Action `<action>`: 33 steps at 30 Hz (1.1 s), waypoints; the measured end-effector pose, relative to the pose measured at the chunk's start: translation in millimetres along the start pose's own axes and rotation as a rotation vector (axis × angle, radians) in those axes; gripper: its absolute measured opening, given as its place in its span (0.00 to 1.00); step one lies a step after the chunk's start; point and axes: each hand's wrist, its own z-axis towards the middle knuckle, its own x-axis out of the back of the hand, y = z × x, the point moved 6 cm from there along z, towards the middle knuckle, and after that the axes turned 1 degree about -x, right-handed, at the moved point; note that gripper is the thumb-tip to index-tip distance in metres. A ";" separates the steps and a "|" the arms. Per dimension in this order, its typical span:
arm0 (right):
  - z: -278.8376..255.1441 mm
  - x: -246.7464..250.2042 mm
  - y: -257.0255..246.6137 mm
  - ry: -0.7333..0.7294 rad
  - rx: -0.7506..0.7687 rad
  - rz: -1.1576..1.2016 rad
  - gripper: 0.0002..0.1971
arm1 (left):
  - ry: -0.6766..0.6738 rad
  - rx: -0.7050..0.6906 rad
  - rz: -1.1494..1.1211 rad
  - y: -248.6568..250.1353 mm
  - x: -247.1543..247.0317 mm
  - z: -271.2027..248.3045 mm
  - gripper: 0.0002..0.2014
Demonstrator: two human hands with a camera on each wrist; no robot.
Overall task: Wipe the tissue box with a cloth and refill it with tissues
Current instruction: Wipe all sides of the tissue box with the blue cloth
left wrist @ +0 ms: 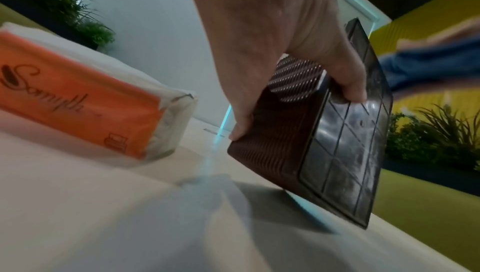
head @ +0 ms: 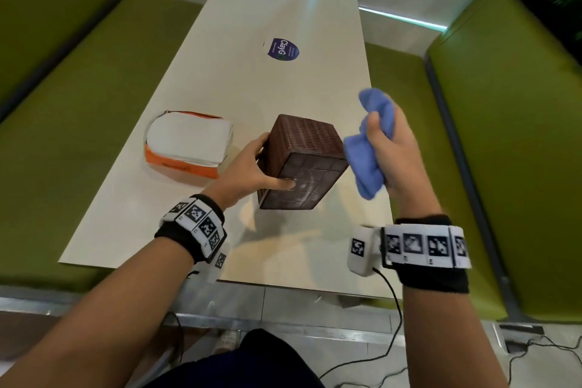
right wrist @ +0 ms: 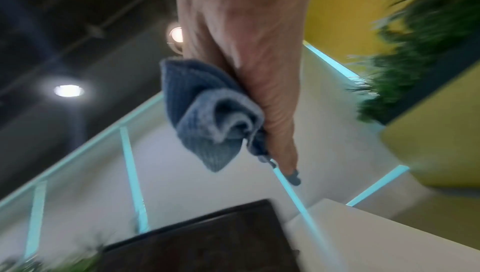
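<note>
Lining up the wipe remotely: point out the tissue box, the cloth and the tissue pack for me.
tissue box (head: 307,142), head view, on its woven brown side.
cloth (head: 365,164), head view, on the bunched blue fold hanging below the hand.
tissue pack (head: 187,140), head view, on the white top face.

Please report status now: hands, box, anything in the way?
Left hand grips box, tipped on table. Right hand holds cloth beside box. Tissue pack unused, left of box. Nothing blocking.
</note>
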 end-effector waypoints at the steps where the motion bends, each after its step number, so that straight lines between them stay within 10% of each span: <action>1: 2.8 -16.0 -12.2 0.028 0.052 -0.081 0.23 | 0.009 0.001 0.001 -1.9 -2.2 0.0 0.43; 7: -2.8 -123.9 -18.2 -0.254 0.124 -0.764 0.18 | 0.024 -0.011 0.003 -2.5 -8.1 -3.9 0.43; 14: 44.9 -68.2 12.4 -0.124 -0.128 -0.783 0.13 | 0.056 -0.017 -0.002 -4.5 -5.6 -0.6 0.44; 21: -5.8 -137.9 -16.9 -0.249 0.211 -0.939 0.21 | 0.041 -0.006 -0.042 -21.4 -4.0 -5.1 0.44; 29: 32.7 -63.4 21.1 -0.086 -0.177 -0.807 0.16 | 0.028 -0.033 0.020 -16.2 -6.4 -8.8 0.42; 33: -2.5 -117.3 -5.0 -0.111 0.142 -1.060 0.19 | 0.016 -0.034 -0.001 -21.4 -3.7 -13.6 0.48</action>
